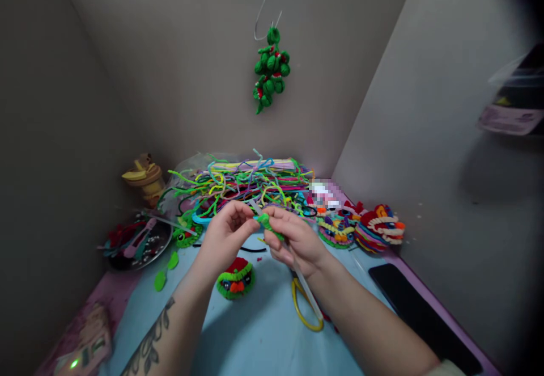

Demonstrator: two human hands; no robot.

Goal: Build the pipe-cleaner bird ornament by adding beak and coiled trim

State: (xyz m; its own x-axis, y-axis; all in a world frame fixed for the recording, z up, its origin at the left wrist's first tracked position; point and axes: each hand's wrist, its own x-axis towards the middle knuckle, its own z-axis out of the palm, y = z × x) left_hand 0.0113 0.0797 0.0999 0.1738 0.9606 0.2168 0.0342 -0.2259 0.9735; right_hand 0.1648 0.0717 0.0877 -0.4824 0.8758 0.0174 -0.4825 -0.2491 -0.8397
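My left hand (pixel 229 234) is closed in a pinch at one end of a small bright-green fuzzy piece (pixel 264 220), which looks shaped from pipe cleaner. On the other side, my right hand (pixel 297 240) has its fingers wrapped round the same piece. A long whitish translucent rod (pixel 308 294) passes through the right hand, slanting from above the fingertips down toward the wrist. Below the hands, a small round green and red pipe-cleaner head (pixel 236 279) with an orange beak rests on the blue table cover. A yellow scissors handle (pixel 294 296) lies under the right forearm, partly hidden.
Loose multicoloured pipe cleaners (pixel 255 180) are heaped at the back. Finished colourful heads (pixel 378 228) sit at the right, beside a black phone-like slab (pixel 420 313). A metal bowl (pixel 159 248) and two green leaf-shaped pieces (pixel 160 281) lie left. A green ornament (pixel 272 67) hangs above.
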